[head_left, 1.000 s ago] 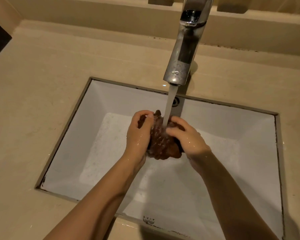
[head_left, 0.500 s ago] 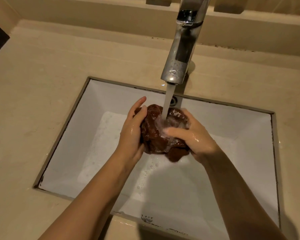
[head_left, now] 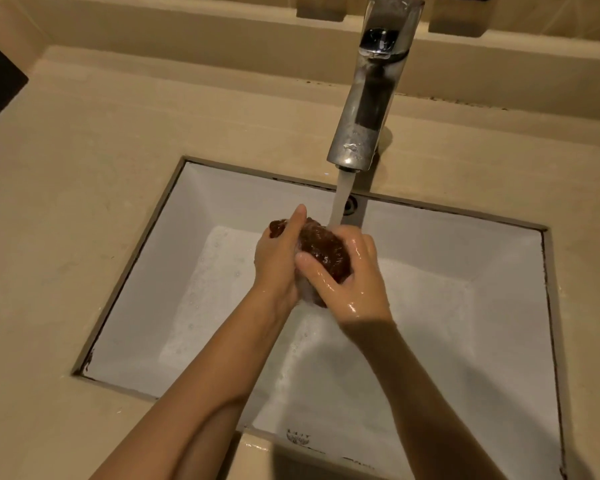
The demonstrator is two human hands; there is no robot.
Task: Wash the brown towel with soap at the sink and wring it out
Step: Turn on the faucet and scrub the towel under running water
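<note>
Over the big white square sink (head_left: 222, 209) full of bubbly water, under the shiny metal tap (head_left: 368, 109), the left hand (head_left: 278, 261) and right hand (head_left: 354, 282) squeeze the wet brown towel (head_left: 321, 244) into a ball between them, so the running water (head_left: 340, 195) can rinse it.

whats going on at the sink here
A person is washing a brown towel at a white sink. The towel is bunched into a wet ball, gripped between the left hand and the right hand, just under the running faucet. The water stream lands at the top of the bundle. Both hands are wet, and foamy water lies in the basin. No wringing twist shows yet.
</note>
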